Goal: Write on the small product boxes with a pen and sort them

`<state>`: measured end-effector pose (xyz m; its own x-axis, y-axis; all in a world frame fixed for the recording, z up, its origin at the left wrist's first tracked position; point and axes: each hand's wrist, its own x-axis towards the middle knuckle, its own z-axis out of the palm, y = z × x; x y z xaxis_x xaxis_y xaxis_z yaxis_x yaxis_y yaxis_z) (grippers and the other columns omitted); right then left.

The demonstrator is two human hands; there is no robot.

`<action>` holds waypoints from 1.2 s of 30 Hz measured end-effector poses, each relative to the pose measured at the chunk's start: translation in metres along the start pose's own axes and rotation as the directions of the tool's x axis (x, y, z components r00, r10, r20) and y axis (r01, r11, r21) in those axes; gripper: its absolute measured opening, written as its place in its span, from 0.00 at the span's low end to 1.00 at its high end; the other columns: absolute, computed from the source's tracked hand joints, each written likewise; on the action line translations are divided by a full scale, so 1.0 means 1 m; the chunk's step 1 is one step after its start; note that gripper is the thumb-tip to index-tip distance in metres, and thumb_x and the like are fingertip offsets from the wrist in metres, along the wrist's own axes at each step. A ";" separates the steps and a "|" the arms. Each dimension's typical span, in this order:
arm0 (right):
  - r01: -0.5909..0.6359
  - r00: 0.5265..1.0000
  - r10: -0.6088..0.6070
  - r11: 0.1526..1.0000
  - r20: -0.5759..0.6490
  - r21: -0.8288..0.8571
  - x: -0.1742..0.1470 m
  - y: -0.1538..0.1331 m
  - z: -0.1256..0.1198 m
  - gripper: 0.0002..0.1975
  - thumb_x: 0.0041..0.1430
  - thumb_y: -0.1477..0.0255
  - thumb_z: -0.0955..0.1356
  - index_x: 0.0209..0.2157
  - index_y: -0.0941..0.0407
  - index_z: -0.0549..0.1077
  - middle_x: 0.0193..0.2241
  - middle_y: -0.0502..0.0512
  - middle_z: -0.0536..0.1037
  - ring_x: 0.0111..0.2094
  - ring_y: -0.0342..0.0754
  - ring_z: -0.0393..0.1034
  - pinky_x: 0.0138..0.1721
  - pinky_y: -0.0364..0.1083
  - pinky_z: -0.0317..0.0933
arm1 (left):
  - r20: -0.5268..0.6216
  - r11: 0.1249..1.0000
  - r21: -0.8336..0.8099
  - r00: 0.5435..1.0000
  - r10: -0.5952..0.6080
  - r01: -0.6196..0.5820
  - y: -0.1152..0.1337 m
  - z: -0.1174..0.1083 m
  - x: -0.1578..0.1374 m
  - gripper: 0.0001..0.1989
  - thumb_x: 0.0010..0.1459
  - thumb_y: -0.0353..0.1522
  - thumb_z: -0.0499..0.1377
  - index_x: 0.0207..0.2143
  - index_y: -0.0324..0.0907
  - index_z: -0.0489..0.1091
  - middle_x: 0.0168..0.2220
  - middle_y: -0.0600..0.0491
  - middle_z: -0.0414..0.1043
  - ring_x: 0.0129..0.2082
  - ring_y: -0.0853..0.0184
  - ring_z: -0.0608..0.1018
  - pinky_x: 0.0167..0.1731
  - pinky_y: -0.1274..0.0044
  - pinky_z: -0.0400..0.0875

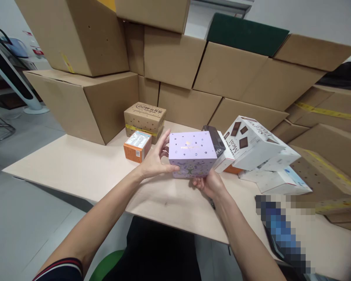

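A light purple box [191, 150] with small dark dots and a gold logo is held just above the table. Around its left side and front edge wraps my left hand [158, 158], thumb on the front face. My right hand [209, 183] supports it from below at the lower right corner, with its fingers partly hidden under the box. To the left, an orange and white box [137, 146] rests on the table, and behind that a small brown carton [145, 119] with yellow tape. A dark box [214, 139] stands right behind the purple one.
White boxes with chocolate pictures [248, 140] are stacked at the right. Large cardboard cartons [172, 54] wall off the back, and more taped cartons [324, 168] stand on the right. A blurred-out device [283, 230] lies at the table's [76, 164] right front.
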<state>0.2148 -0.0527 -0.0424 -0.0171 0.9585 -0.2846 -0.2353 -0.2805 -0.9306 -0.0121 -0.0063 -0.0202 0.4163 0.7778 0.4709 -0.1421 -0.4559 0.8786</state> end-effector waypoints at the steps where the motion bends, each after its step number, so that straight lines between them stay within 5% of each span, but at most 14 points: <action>1: 0.013 1.000 -0.014 0.998 -0.021 -0.063 -0.001 -0.001 0.000 0.26 0.58 0.47 0.62 0.35 0.57 0.73 0.23 0.56 0.77 0.15 0.43 0.64 0.12 0.41 0.53 | -0.015 1.000 -0.013 1.000 -0.003 0.002 0.000 0.000 0.000 0.62 0.43 0.41 0.74 0.71 0.55 0.37 0.69 0.42 0.53 0.65 0.49 0.63 0.58 0.62 0.66; 4: 0.103 0.985 -0.145 0.923 -0.089 -0.370 -0.003 -0.008 -0.008 0.29 0.62 0.45 0.56 0.31 0.56 0.71 0.13 0.50 0.67 0.13 0.44 0.58 0.15 0.42 0.48 | -0.062 0.999 -0.028 0.998 -0.017 0.016 -0.003 0.000 0.000 0.62 0.43 0.41 0.74 0.71 0.55 0.38 0.70 0.43 0.49 0.65 0.49 0.62 0.57 0.63 0.67; 8: 0.184 0.887 -0.456 0.506 -0.080 -0.843 -0.008 -0.018 -0.026 0.23 0.64 0.52 0.57 0.27 0.53 0.68 0.17 0.51 0.70 0.24 0.48 0.66 0.27 0.45 0.55 | -0.148 0.999 0.030 0.989 -0.024 0.029 -0.008 -0.001 0.002 0.62 0.41 0.42 0.74 0.71 0.53 0.39 0.70 0.42 0.48 0.64 0.49 0.63 0.54 0.64 0.69; 11: 0.038 0.926 -0.373 0.262 -0.065 -0.964 -0.014 -0.022 -0.036 0.17 0.56 0.53 0.65 0.25 0.52 0.68 0.21 0.52 0.73 0.27 0.50 0.67 0.28 0.46 0.53 | -0.224 0.991 0.122 0.974 -0.017 0.046 -0.010 -0.002 0.003 0.61 0.40 0.41 0.74 0.71 0.53 0.42 0.69 0.42 0.50 0.61 0.50 0.64 0.52 0.64 0.69; 14: -0.053 0.974 -0.210 0.155 -0.086 -0.986 -0.019 -0.021 -0.037 0.15 0.48 0.58 0.71 0.22 0.52 0.66 0.20 0.52 0.71 0.25 0.49 0.65 0.25 0.45 0.49 | -0.280 0.973 0.224 0.960 0.009 0.056 -0.013 -0.003 0.003 0.60 0.40 0.41 0.74 0.70 0.52 0.44 0.67 0.41 0.55 0.58 0.50 0.67 0.51 0.64 0.69; 21: 0.026 0.989 -0.146 0.209 -0.005 -0.978 -0.022 -0.024 -0.035 0.09 0.49 0.70 0.69 0.19 0.54 0.66 0.20 0.51 0.73 0.25 0.46 0.66 0.24 0.44 0.51 | -0.288 0.939 0.343 0.955 0.072 0.033 -0.011 0.002 0.001 0.61 0.40 0.42 0.74 0.71 0.49 0.44 0.62 0.38 0.59 0.55 0.50 0.70 0.52 0.59 0.69; 23: 0.062 0.979 -0.204 0.338 -0.009 -0.939 -0.022 -0.029 -0.037 0.08 0.53 0.68 0.67 0.23 0.54 0.67 0.20 0.49 0.73 0.23 0.45 0.67 0.24 0.43 0.55 | -0.281 0.919 0.394 0.953 0.112 0.008 -0.011 0.002 0.001 0.60 0.41 0.43 0.73 0.71 0.48 0.43 0.61 0.38 0.59 0.54 0.51 0.70 0.51 0.59 0.71; 25: 0.150 0.948 -0.314 0.575 -0.047 -0.804 -0.024 -0.035 -0.039 0.09 0.57 0.63 0.66 0.28 0.54 0.66 0.20 0.48 0.74 0.19 0.44 0.67 0.21 0.42 0.57 | -0.248 0.881 0.471 0.952 0.180 -0.044 -0.013 0.001 0.000 0.59 0.43 0.43 0.73 0.71 0.48 0.42 0.61 0.39 0.59 0.54 0.51 0.70 0.50 0.60 0.72; 27: 0.326 0.869 -0.476 0.756 -0.134 -0.568 -0.027 -0.041 -0.039 0.11 0.56 0.61 0.68 0.31 0.53 0.64 0.20 0.48 0.76 0.17 0.44 0.67 0.18 0.42 0.59 | -0.186 0.833 0.543 0.953 0.241 -0.104 -0.017 -0.001 -0.001 0.59 0.44 0.41 0.72 0.71 0.49 0.41 0.60 0.40 0.60 0.55 0.51 0.69 0.50 0.60 0.72; 28: 0.438 0.799 -0.568 0.775 -0.198 -0.456 -0.030 -0.043 -0.037 0.12 0.55 0.62 0.68 0.33 0.53 0.64 0.20 0.48 0.77 0.16 0.45 0.68 0.17 0.43 0.60 | -0.155 0.811 0.570 0.953 0.262 -0.131 -0.019 -0.001 -0.001 0.59 0.44 0.40 0.72 0.71 0.49 0.39 0.60 0.40 0.60 0.55 0.51 0.68 0.50 0.59 0.72; 31: 0.736 0.521 -0.750 0.636 -0.408 -0.230 -0.037 -0.048 -0.032 0.09 0.53 0.66 0.68 0.33 0.52 0.63 0.19 0.46 0.76 0.17 0.47 0.71 0.17 0.43 0.61 | -0.089 0.766 0.620 0.955 0.283 -0.169 -0.022 -0.002 -0.002 0.59 0.45 0.38 0.71 0.71 0.50 0.38 0.62 0.41 0.59 0.57 0.50 0.67 0.52 0.58 0.70; 32: 0.791 0.462 -0.767 0.583 -0.445 -0.184 -0.039 -0.048 -0.029 0.08 0.54 0.66 0.67 0.32 0.52 0.64 0.19 0.45 0.75 0.17 0.47 0.71 0.16 0.42 0.61 | -0.073 0.756 0.632 0.958 0.278 -0.171 -0.022 -0.001 -0.003 0.59 0.45 0.38 0.71 0.71 0.50 0.38 0.63 0.42 0.58 0.57 0.50 0.66 0.53 0.57 0.69; 34: 0.835 0.442 -0.783 0.538 -0.438 -0.118 -0.043 -0.047 -0.023 0.07 0.55 0.64 0.65 0.33 0.53 0.67 0.20 0.47 0.75 0.18 0.47 0.71 0.17 0.43 0.61 | -0.031 0.738 0.650 0.964 0.263 -0.180 -0.021 0.002 -0.004 0.58 0.45 0.37 0.70 0.71 0.50 0.39 0.65 0.42 0.57 0.58 0.49 0.65 0.55 0.56 0.66; 36: 0.828 0.492 -0.793 0.554 -0.358 -0.088 -0.045 -0.041 -0.014 0.11 0.57 0.63 0.63 0.36 0.54 0.71 0.24 0.52 0.78 0.19 0.47 0.72 0.20 0.46 0.64 | 0.039 0.710 0.664 0.960 0.278 -0.233 -0.019 0.006 -0.004 0.56 0.46 0.35 0.69 0.71 0.50 0.39 0.66 0.42 0.57 0.59 0.48 0.64 0.56 0.56 0.65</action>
<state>0.2390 -0.0853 0.0057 0.5262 0.6763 0.5155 -0.0592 0.6339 -0.7712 -0.0063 -0.0034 -0.0395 0.3949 0.6028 0.6933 0.3987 -0.7923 0.4618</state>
